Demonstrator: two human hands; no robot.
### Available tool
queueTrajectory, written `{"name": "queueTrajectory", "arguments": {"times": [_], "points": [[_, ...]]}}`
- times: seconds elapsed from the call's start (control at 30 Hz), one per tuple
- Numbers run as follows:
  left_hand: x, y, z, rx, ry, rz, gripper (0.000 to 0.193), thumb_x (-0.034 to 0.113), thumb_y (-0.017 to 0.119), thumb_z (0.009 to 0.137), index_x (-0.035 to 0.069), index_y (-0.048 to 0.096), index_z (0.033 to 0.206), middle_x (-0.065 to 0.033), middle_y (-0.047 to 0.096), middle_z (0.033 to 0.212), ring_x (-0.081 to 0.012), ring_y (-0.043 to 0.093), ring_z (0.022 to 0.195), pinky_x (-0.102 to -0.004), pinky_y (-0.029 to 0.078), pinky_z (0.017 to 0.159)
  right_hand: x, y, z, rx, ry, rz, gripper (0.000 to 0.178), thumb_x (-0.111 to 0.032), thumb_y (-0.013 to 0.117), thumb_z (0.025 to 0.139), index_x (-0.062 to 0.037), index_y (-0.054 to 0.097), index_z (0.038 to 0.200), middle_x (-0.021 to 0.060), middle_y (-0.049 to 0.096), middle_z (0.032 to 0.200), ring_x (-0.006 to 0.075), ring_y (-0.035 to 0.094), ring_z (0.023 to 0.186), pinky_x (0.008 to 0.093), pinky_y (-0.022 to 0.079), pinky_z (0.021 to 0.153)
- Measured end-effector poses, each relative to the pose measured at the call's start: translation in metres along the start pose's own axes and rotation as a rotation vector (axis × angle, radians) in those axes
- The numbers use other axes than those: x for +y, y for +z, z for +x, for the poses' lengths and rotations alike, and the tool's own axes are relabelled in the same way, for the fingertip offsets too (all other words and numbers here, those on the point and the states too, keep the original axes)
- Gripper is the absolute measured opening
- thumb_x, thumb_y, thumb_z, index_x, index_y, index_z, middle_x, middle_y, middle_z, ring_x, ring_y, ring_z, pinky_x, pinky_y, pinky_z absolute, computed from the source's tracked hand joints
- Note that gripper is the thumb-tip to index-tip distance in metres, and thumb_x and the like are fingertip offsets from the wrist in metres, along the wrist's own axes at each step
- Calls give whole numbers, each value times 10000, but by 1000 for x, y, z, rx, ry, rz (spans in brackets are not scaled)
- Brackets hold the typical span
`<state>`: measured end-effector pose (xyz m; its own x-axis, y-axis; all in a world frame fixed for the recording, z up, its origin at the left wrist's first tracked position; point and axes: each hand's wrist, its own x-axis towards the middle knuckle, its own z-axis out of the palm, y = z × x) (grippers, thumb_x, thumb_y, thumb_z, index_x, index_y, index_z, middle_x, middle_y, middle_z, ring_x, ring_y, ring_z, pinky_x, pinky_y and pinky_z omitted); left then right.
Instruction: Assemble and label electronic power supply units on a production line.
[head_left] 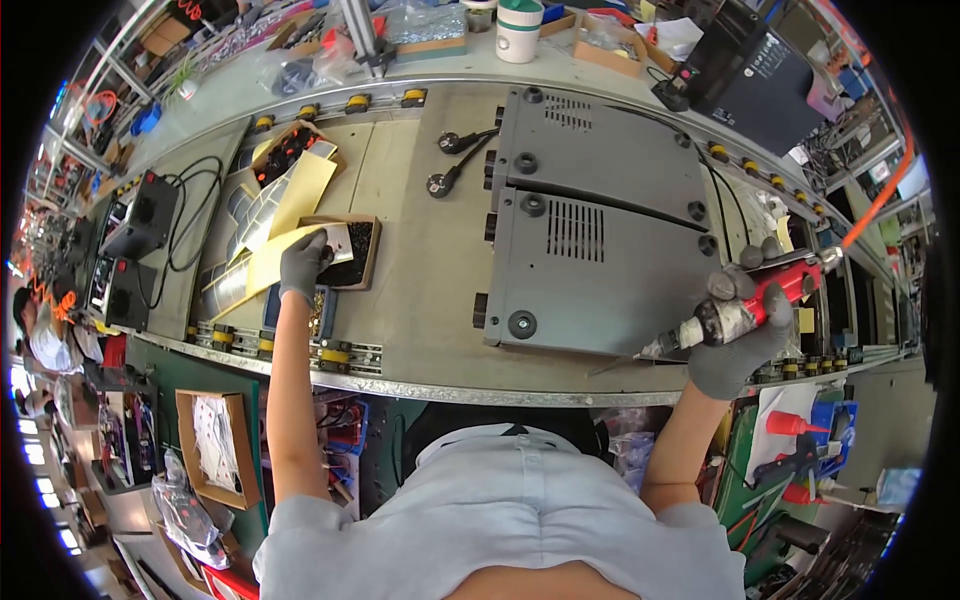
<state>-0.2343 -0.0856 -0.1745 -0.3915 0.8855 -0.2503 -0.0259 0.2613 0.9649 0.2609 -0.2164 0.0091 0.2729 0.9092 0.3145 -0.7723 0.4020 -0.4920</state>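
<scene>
My left hand [303, 265], in a grey glove, is over the near edge of a small cardboard box [374, 254] that holds small black parts [345, 268], perhaps screws. Its fingers are drawn together, and what they hold, if anything, is hidden. Yellow backing sheets with grey stickers [262, 222] lie beside and under this hand. In my right hand [745, 350], also gloved, is a red air screwdriver [770, 297], its bit slanting down to the left by the near edge of a grey metal case. Two such cases, the near one [610, 270] and the far one [605, 150], lie side by side with round feet upward.
Two black plugs [445, 184] on cords lie left of the cases. An orange air hose [880, 190] rises from the screwdriver. Yellow-black rollers [335, 354] line the bench edges. Another box [290, 152] holds black and red parts. Black units [130, 290] stand far left.
</scene>
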Motion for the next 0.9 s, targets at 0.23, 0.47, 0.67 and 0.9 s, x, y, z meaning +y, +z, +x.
{"name": "queueTrajectory", "arguments": {"times": [0.23,0.47,0.67,0.9], "points": [[-13,-14,11,-2,-341,-567,285,383,497,927,121,606,960,40,516,693,-67,446,523,-167,352,405,-29,14,8,-120,-237,-165,439,-90,611,753,-39,421,1145,119,544,986,146,527,730,296,446,676],[41,37,-29,-526,-394,-1122,222,270,473,949,83,577,1010,-32,624,903,-75,507,638,-155,388,461,-57,13,17,-169,-314,-102,377,-73,582,784,-51,397,1112,120,513,1015,172,525,749,347,484,740],[149,156,-179,-988,-384,-635,271,289,556,902,56,553,1041,25,509,831,-31,398,601,-133,315,442,-75,28,26,-161,-440,-64,395,-71,602,754,-13,412,1096,128,496,995,155,509,731,342,435,730],[168,239,-240,-1316,-422,-276,329,371,467,937,56,555,908,-11,509,737,-55,398,538,-177,309,444,-76,40,31,-362,-420,-1,388,-96,543,809,-67,387,1163,123,495,1077,194,502,807,368,456,733]]}}
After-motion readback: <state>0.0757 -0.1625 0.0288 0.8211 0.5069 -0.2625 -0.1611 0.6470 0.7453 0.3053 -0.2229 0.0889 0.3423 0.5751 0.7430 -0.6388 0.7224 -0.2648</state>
